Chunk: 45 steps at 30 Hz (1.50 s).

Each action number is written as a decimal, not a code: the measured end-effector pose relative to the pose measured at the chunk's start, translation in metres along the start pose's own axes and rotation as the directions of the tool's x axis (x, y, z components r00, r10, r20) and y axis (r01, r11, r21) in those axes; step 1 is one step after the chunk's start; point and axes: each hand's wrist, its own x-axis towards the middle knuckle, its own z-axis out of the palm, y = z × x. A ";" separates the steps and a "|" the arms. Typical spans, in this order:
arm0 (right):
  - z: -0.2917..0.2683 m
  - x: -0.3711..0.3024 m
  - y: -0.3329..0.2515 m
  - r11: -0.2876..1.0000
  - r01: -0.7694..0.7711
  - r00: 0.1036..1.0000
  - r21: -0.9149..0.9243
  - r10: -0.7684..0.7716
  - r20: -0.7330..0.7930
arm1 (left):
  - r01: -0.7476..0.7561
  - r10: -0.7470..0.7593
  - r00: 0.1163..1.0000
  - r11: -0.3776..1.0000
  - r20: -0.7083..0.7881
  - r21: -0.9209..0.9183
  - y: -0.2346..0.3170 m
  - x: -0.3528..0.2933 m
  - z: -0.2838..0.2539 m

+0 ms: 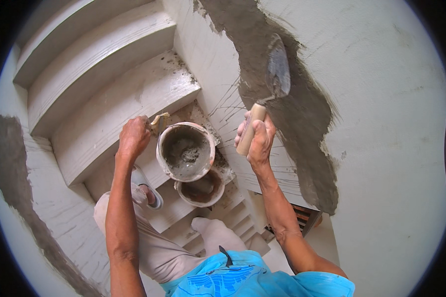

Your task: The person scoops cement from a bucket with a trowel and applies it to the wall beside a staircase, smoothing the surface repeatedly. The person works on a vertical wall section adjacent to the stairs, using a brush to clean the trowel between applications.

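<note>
My right hand (259,141) is wrapped round the pale handle of a trowel (278,67). Its grey metal blade lies over a band of wet grey mortar (307,123) on the white wall; whether it touches is hard to tell. My left hand (135,134) is closed on a yellowish, mortar-smeared tool (159,121) beside the upper bucket's rim; its kind is unclear. Between my arms stands a bucket (162,157) with grey mortar (190,152) inside. A second bucket (222,195), partly hidden by the first, holds murky liquid.
Curved white stairs (119,94) climb at the left, with mortar specks near the wall. My sandalled foot (156,195) is on a step. More steps (233,218) descend below the buckets. Another mortar band (15,158) runs along the far-left wall. A dark slatted thing (305,218) shows behind my right forearm.
</note>
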 end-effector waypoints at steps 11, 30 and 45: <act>-0.012 -0.025 0.009 0.987 0.036 0.995 0.158 -0.021 -0.099 | -0.002 0.001 1.000 1.000 0.014 0.021 0.001 -0.002 -0.007; -0.015 -0.010 0.024 0.996 -0.009 0.997 0.092 0.016 -0.077 | 0.031 -0.031 0.999 0.999 0.012 0.024 0.000 0.001 -0.005; -0.011 -0.010 0.008 0.997 -0.042 0.997 0.067 0.046 -0.059 | -0.008 0.007 1.000 1.000 0.030 0.020 0.008 -0.001 -0.002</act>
